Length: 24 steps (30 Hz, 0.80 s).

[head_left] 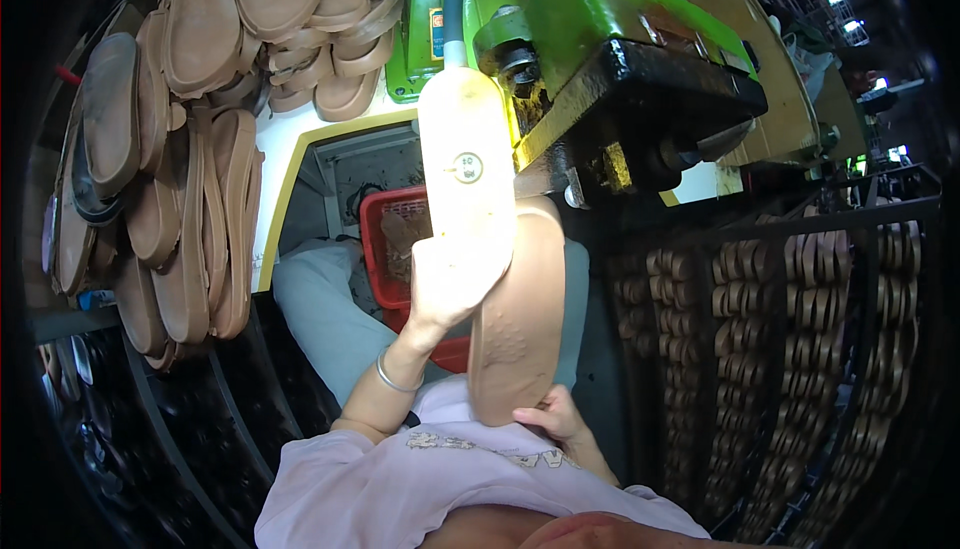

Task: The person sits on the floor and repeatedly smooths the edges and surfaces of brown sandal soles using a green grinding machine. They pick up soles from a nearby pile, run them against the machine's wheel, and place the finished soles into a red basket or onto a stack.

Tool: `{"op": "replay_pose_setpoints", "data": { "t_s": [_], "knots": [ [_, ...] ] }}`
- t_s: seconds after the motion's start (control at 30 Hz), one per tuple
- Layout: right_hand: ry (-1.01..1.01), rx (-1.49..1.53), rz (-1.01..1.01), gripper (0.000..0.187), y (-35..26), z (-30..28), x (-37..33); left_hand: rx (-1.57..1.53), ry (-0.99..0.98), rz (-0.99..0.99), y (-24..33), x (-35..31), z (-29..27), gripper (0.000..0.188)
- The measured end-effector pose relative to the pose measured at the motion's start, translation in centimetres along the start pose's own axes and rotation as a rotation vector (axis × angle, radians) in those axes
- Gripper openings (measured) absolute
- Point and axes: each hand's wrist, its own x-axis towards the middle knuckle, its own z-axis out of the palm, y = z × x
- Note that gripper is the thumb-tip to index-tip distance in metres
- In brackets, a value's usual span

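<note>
A tan footwear sole [525, 314], with a bumpy patch on its face, stands lengthwise in front of my chest, its far end beneath the machine. My left hand [445, 284] is closed on its left edge; glare washes out the fingers, and a glowing white lamp [465, 139] partly covers them. At the near end, my right hand [560, 417] pinches the sole's edge between thumb and fingers. The green machine [600, 19] with its dark, greasy head [660, 99] rises just beyond the sole. Whether the machine touches the sole cannot be made out.
Tan sandals and soles [200, 199] lie heaped on the left. Below the yellow-edged table opening [290, 179], a red basket [375, 259] holds scraps between my legs. Racks of brown footwear [780, 319] line the right side. Behind the machine stands a cardboard box [790, 79].
</note>
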Motion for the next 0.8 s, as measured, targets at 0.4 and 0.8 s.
{"op": "replay_pose_setpoints", "data": {
  "t_s": [0.4,0.8],
  "knots": [
    [0.465,-0.113,-0.529,0.023,-9.2,-6.5,0.6,-0.326,0.052,-0.201,1.0,-1.1,-0.9,0.036],
    [0.405,-0.027,-0.717,0.029,-13.2,-5.6,10.1,-0.303,0.114,-0.108,1.3,-2.2,-6.7,0.055]
  ]
}}
